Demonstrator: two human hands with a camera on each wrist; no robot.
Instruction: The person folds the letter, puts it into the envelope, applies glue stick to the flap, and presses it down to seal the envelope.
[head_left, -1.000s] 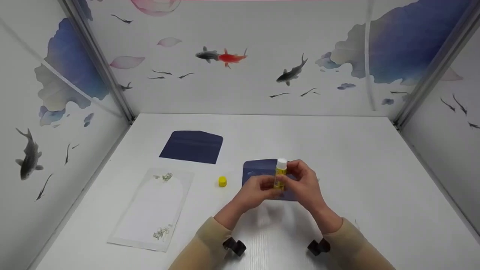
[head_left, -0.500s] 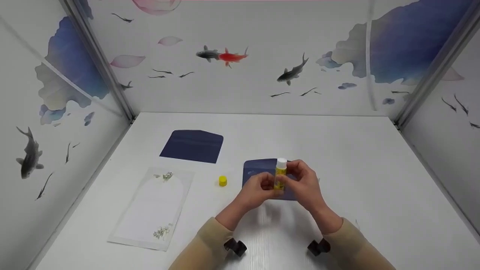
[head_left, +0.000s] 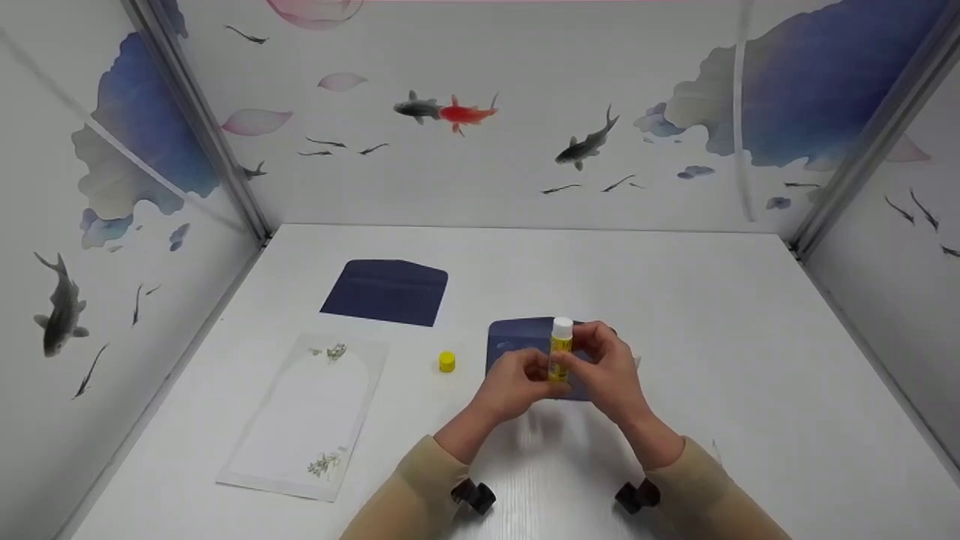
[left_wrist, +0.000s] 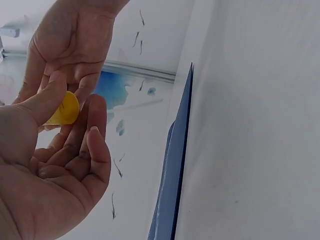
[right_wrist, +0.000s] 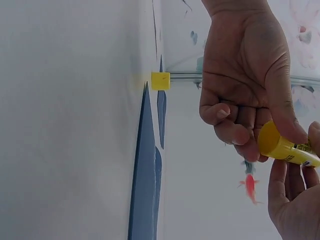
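Note:
A yellow glue stick stands upright between both hands, its white end up. My left hand pinches its lower end between thumb and fingers, the yellow base showing in the left wrist view. Around the barrel, higher up, the thumb and fingers of my right hand hold it. Behind and below the hands lies a dark blue envelope, partly covered by them, its flap side away from me. The yellow cap sits on the table left of this envelope.
Another dark blue envelope lies farther back on the left. Nearer, a clear sleeve with a white floral-printed sheet rests on the white table. White printed walls enclose the back and sides.
Both hands keep hold of the glue stick in nearly the same place; the left fingers shift slightly at its base. Objects on the table stay put.

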